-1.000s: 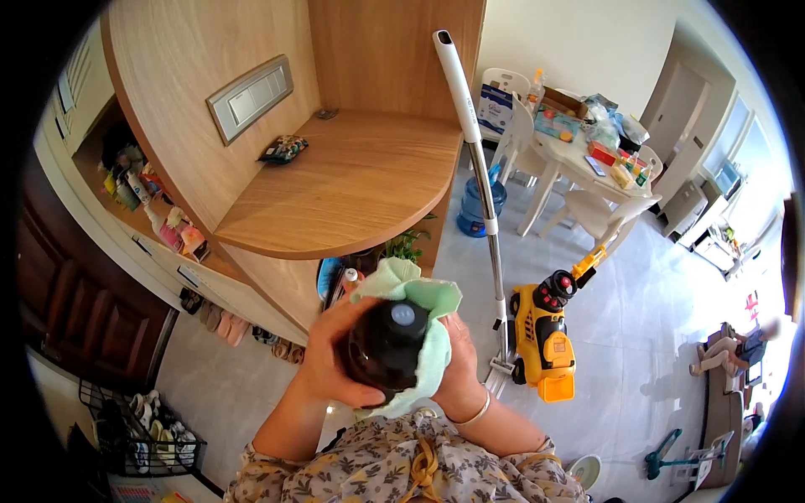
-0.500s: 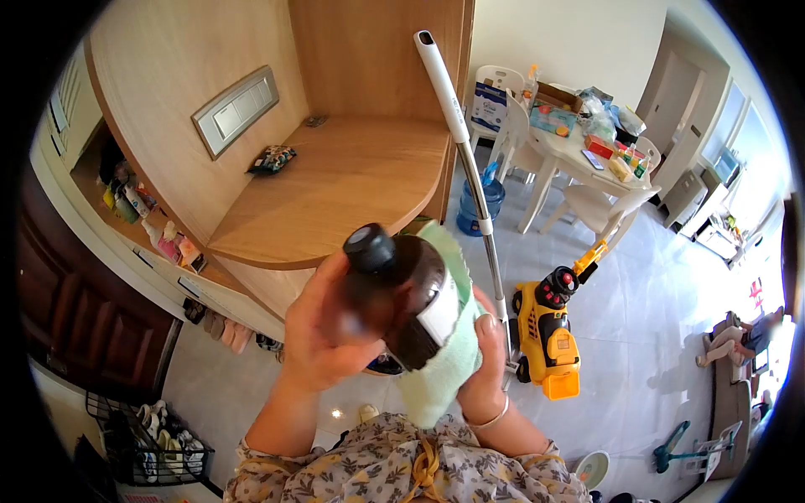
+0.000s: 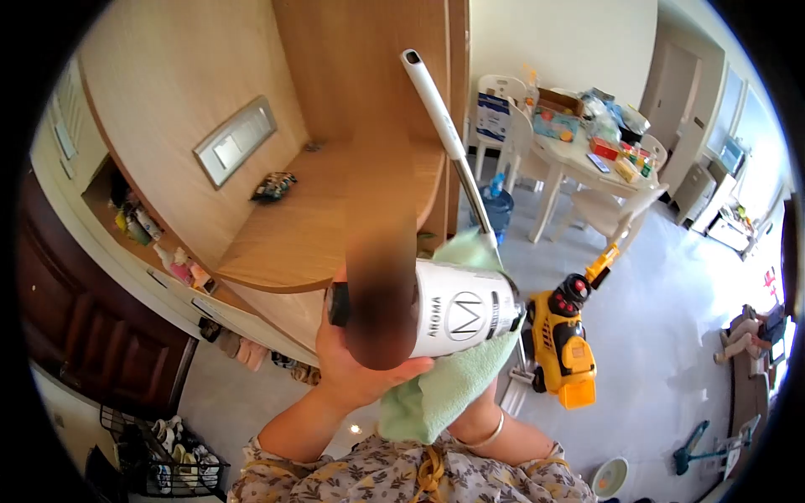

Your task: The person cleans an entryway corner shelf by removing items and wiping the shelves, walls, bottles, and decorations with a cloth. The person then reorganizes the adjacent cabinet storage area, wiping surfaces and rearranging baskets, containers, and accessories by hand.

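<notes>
A dark bottle with a black cap (image 3: 338, 303) lies nearly level in front of me. Its white label (image 3: 457, 308) reads "AROMA" beside a circled M. My left hand (image 3: 365, 381) is closed around the cap end, thumb along the underside; a blurred patch covers the bottle's shoulder and some of the fingers. A light green cloth (image 3: 444, 386) wraps behind and under the bottle's base end. My right hand (image 3: 476, 412) holds the cloth against the bottle from below, its fingers mostly hidden by the fabric.
Ahead stands a curved wooden shelf (image 3: 335, 226) with a small dark packet (image 3: 273, 188). A white-handled pole (image 3: 436, 105) rises beside it. Right are a yellow toy excavator (image 3: 566, 344) and a cluttered white table (image 3: 579, 155). A shoe rack (image 3: 184, 469) is lower left.
The bottle has turned from tilted, cap up towards me, to nearly level with its label facing me. The cloth has shifted with it towards the base end. Both hands keep their hold.
</notes>
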A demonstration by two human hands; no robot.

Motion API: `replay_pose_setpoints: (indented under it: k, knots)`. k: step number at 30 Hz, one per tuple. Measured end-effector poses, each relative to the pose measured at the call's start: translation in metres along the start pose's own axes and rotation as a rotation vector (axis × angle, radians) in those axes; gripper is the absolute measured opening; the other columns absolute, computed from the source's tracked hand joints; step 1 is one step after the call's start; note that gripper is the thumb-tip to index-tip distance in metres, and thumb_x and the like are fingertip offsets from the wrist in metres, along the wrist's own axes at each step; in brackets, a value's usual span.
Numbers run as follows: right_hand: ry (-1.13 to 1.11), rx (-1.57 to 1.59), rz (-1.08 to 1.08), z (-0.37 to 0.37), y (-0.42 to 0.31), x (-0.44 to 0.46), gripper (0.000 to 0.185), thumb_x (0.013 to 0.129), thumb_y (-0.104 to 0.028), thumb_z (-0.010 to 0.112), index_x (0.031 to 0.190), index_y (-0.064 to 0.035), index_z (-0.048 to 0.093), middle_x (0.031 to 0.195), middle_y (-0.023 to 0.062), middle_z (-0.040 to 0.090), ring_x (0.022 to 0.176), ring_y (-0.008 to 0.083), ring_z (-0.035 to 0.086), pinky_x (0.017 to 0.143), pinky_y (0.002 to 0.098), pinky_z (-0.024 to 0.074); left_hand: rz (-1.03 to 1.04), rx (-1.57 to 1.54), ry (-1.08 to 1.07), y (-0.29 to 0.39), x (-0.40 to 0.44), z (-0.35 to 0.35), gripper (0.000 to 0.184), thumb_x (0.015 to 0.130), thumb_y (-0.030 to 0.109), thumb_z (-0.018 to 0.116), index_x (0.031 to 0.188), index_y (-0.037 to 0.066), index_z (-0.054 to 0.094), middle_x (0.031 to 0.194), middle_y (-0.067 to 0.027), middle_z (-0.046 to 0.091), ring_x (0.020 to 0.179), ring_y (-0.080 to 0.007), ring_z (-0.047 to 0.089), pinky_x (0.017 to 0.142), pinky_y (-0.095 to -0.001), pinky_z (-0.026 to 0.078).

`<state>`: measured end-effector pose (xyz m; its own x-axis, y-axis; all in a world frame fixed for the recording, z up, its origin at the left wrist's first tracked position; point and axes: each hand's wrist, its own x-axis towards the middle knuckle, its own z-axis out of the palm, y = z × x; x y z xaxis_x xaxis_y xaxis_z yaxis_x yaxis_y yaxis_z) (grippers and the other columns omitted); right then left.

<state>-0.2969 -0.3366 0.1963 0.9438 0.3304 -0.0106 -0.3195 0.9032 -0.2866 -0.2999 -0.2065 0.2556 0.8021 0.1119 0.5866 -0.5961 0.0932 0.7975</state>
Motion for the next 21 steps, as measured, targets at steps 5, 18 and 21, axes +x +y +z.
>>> replay_pose_setpoints:
  k: [5, 18, 21]
  knots:
    - [-0.276, -0.023, 0.24, -0.008, -0.013, 0.012, 0.053, 0.099, -0.043, 0.039, 0.139, -0.0087, 0.04, 0.134, 0.0163, 0.05, 0.112, 0.0325, 0.053, 0.089, 0.046, 0.0457, 0.294, 0.151, 0.008, 0.034, 0.086, -0.014, 0.088, 0.067, 0.01, 0.084, 0.139, 0.0, 0.035, 0.13, -0.0138, 0.052, 0.118, -0.0243, 0.054, 0.101, -0.0385, 0.044]
    - [-0.087, -0.704, -0.038, -0.034, -0.045, 0.005, 0.045, 0.098, -0.036, 0.051, 0.111, 0.0061, 0.06, 0.094, 0.0124, 0.068, 0.081, 0.0186, 0.065, 0.071, 0.0303, 0.0528, -0.023, 1.296, -0.021, -0.013, 0.274, -0.101, 0.046, 0.065, 0.045, 0.072, 0.096, 0.01, 0.067, 0.096, -0.0134, 0.069, 0.096, -0.0338, 0.062, 0.091, -0.0421, 0.046]
    - [-0.022, -0.707, -0.044, -0.039, -0.053, 0.002, 0.042, 0.099, -0.033, 0.05, 0.11, 0.006, 0.06, 0.093, 0.0113, 0.067, 0.08, 0.017, 0.065, 0.069, 0.0294, 0.0523, -0.047, 1.259, 0.029, -0.022, 0.281, -0.108, 0.045, 0.065, 0.045, 0.07, 0.093, 0.01, 0.066, 0.095, -0.0116, 0.07, 0.094, -0.0309, 0.064, 0.089, -0.0412, 0.046]
